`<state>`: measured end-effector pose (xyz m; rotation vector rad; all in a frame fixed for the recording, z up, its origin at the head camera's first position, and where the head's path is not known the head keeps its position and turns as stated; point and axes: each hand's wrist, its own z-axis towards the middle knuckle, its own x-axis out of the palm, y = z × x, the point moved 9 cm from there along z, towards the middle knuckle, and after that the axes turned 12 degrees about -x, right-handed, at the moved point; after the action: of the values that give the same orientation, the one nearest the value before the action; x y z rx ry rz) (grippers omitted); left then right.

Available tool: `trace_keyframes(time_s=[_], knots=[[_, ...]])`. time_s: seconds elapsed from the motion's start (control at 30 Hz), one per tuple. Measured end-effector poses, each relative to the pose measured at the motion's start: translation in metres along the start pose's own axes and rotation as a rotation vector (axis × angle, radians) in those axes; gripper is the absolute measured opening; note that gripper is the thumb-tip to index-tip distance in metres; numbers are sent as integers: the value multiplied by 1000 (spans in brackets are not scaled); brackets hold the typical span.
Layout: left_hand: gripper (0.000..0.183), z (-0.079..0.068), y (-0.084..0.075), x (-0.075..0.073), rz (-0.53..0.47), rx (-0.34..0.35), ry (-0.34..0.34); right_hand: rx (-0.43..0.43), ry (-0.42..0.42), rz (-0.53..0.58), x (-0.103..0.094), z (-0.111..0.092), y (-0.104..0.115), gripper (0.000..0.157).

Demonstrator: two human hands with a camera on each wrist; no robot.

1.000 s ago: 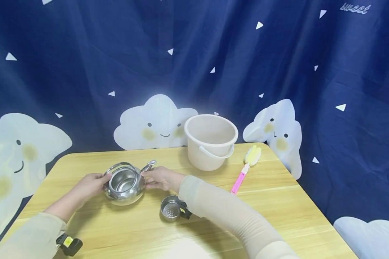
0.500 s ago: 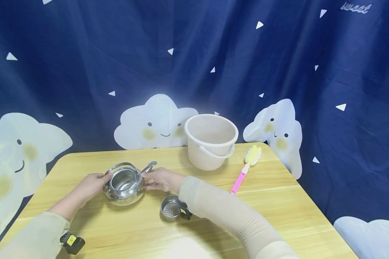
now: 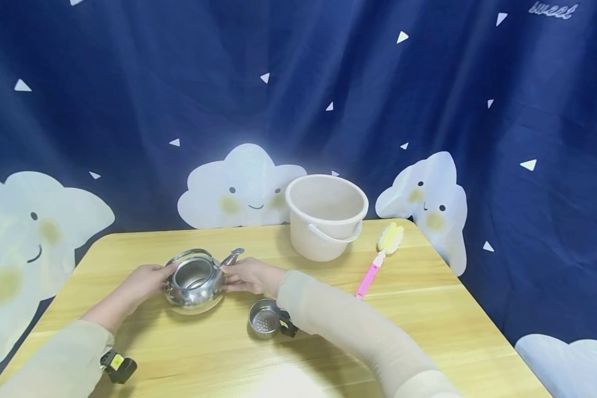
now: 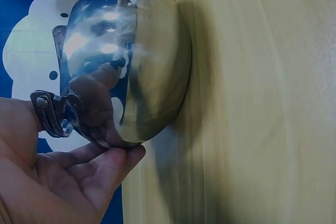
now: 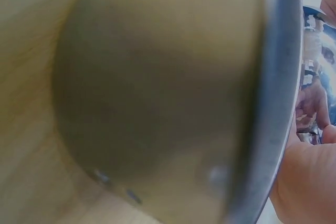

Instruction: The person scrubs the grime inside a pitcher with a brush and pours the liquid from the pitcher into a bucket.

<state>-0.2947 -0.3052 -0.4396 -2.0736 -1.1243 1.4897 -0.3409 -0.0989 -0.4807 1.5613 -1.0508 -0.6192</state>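
Note:
A shiny stainless steel teapot (image 3: pixel 195 296) without a lid is held between both hands on the left half of the table, its round mouth facing up. My left hand (image 3: pixel 146 283) grips its left side, with the thumb near the rim; in the left wrist view, curled fingers (image 4: pixel 118 163) press against the body beside the handle hinge (image 4: pixel 50 111). On the other side, my right hand (image 3: pixel 254 276) holds the body just below the spout (image 3: pixel 232 256). Whether the base touches the table cannot be told. A metal strainer cup (image 3: pixel 265 319) sits under my right forearm and looms large in the right wrist view.
A pale bucket (image 3: pixel 318 243) with its handle down stands at the back of the wooden table (image 3: pixel 219 359). Right of it lies a sponge brush (image 3: pixel 370 279) with a pink handle and yellow-white head. Behind hangs a blue curtain (image 3: pixel 219 83) with clouds.
Both hands keep their hold on the teapot, which stays nearly in place. My left forearm has shifted slightly right and forward. The whole head view has moved a little.

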Motion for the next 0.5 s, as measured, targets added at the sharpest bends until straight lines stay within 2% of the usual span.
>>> trace_keyframes(time_s=[0.27,0.5], knots=[[74,4,1,3,-31,-36,25,-8,14,-2,-2,-1,0,20],[76,4,0,4,-23,-29,20,-11,18,-10,-2,-5,1,21]])
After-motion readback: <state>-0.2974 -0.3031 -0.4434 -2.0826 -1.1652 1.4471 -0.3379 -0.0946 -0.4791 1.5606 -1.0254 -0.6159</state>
